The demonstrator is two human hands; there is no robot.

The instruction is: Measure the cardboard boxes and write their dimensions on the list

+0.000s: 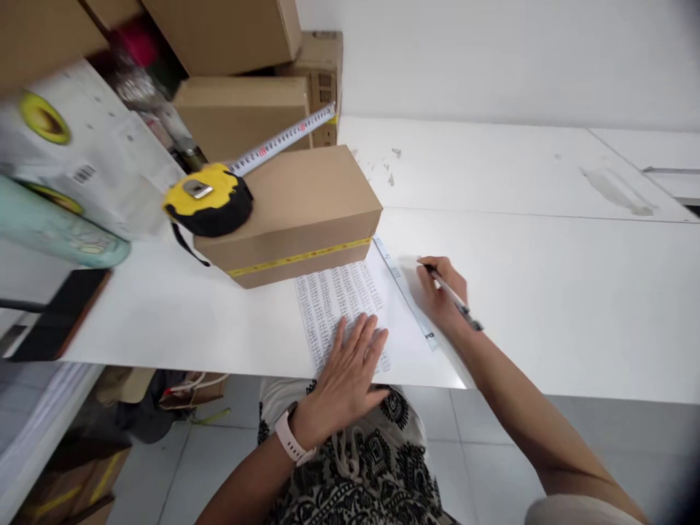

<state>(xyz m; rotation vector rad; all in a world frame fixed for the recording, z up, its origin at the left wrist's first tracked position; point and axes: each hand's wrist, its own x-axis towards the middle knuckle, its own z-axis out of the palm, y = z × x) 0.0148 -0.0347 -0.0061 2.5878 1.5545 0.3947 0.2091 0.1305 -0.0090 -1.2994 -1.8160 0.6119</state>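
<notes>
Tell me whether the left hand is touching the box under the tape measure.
Apart. The head view shows it: part of the printed sheet lies uncovered between the left hand and the box.

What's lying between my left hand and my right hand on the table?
In the head view, white paper and a pale blue strip lie between your left hand and right hand.

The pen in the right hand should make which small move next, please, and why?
Perhaps shift the pen left toward the printed sheet, since the right hand holds it beyond the pale blue strip while the left hand rests on the sheet.
</notes>
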